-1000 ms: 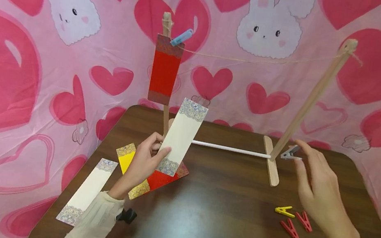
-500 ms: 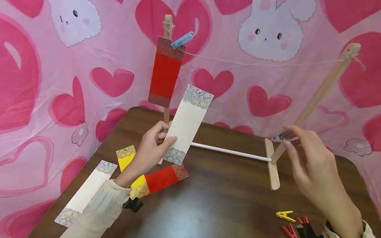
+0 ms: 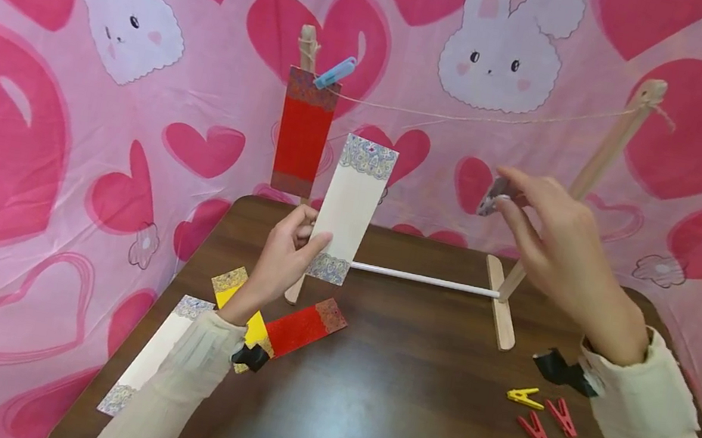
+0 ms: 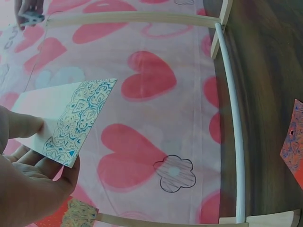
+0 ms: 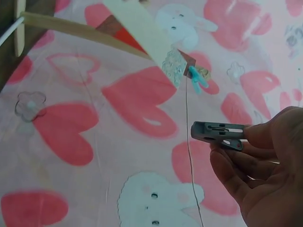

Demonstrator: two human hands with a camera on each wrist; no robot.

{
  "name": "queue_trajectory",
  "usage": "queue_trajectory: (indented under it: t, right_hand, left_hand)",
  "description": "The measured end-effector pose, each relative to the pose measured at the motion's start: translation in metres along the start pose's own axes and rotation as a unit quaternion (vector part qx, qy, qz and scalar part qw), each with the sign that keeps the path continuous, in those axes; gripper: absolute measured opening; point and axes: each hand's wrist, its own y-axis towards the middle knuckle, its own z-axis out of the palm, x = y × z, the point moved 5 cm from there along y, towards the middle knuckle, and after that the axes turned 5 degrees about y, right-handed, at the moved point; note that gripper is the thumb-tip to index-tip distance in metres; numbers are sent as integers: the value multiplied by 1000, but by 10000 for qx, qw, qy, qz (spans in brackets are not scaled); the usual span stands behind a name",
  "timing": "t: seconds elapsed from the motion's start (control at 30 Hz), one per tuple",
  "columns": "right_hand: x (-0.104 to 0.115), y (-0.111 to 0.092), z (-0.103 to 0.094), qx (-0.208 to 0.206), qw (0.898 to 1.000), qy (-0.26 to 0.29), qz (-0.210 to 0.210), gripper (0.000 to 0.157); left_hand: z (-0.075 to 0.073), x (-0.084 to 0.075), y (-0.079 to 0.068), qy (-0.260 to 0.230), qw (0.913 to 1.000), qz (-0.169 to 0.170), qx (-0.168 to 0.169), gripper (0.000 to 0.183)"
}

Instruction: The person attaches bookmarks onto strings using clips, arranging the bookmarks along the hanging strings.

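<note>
My left hand (image 3: 286, 255) pinches a white card (image 3: 350, 207) with patterned ends near its lower edge, thumb in front and fingers behind. The card is held up, slightly tilted, below a string (image 3: 436, 115) tied between two wooden posts. A grey clothespin (image 5: 218, 132) is pinched between the thumb and fingers of my right hand (image 3: 560, 244), right of the card and below the string. At the string's left end hangs a red card (image 3: 304, 135), clipped by a blue clothespin (image 3: 335, 72). The left wrist view shows the thumb on the white card's face (image 4: 52, 104).
On the table's left lie another white card (image 3: 154, 349), a yellow card (image 3: 226, 287) partly under my left forearm, and a red card (image 3: 306, 327). A yellow clothespin (image 3: 526, 397) and two red clothespins (image 3: 535, 432) lie at right. A white rod (image 3: 424, 280) joins the stand's feet.
My left hand has raised the white card toward the string. My right hand has moved up and left with the grey clothespin, away from the right post's foot.
</note>
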Motion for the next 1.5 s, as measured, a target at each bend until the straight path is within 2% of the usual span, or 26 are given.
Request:
queue_trajectory:
  t: [0.23,0.33,0.5,0.77,0.93,1.13,1.37,1.5]
  right_hand:
    - [-3,41,13,28,9994,331,11,30]
    - [-4,59,21,-64,9989,473,3,24]
    - [-7,85,34,-221,9980,589,65,20]
    - [-13,125,57,-350,9953,867,265,19]
    - [-18,144,74,-182,9951,870,432,20]
    - [-25,153,93,44,9930,1006,618,20]
    - [-35,141,111,429,9907,959,862,22]
    - [-41,131,117,483,9869,1156,1016,23]
  left_hand:
    - [1,1,9,-121,9999,-60,-4,22]
    - [1,-7,11,-153,9998,-104,26,21]
    - [1,-23,13,-207,9996,-161,51,21]
    - [3,-19,21,-262,9995,-169,-5,21]
    - [4,-16,25,-224,9995,-211,-51,20]
    - [3,-13,28,-186,9995,-266,-16,22]
    - [4,-4,26,-235,9993,-298,34,22]
    - [5,18,27,-225,9996,-160,15,21]
